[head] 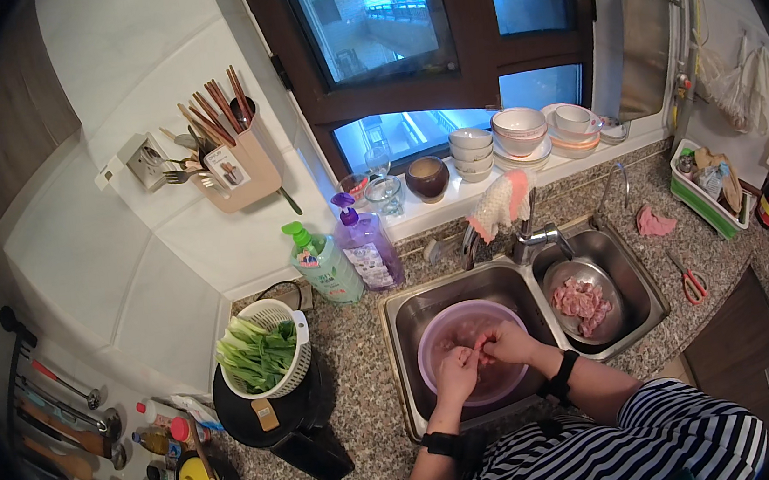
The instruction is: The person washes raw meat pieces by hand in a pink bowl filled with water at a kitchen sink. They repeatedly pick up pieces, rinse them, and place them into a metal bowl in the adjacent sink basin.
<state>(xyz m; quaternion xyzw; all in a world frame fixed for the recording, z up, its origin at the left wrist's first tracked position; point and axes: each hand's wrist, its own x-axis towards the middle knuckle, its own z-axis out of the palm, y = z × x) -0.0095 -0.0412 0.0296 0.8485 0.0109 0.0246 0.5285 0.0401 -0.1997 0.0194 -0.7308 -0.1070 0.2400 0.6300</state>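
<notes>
Inside the left bowl of a steel double sink (409, 392) stands a light purple plastic basin (428, 320) of cloudy, pinkish water. My left hand (459, 370) and my right hand (510, 345) meet over this water, fingertips pinching a small piece of raw meat (483, 339) between them. More meat shows dimly below the surface. In the right bowl, a round metal dish (605, 274) holds a heap of raw meat pieces (582, 305). The chrome faucet (546, 242) rises behind the divider, with a pink-and-white cloth (502, 205) draped over its neck.
Left of the sink, a white colander (304, 361) of leafy greens rests on a black appliance (249, 423). Two pump bottles, green (328, 268) and purple (370, 252), stand behind. Red-handled scissors (694, 286) and a pink cloth (655, 220) lie right. Stacked bowls (472, 153) line the windowsill.
</notes>
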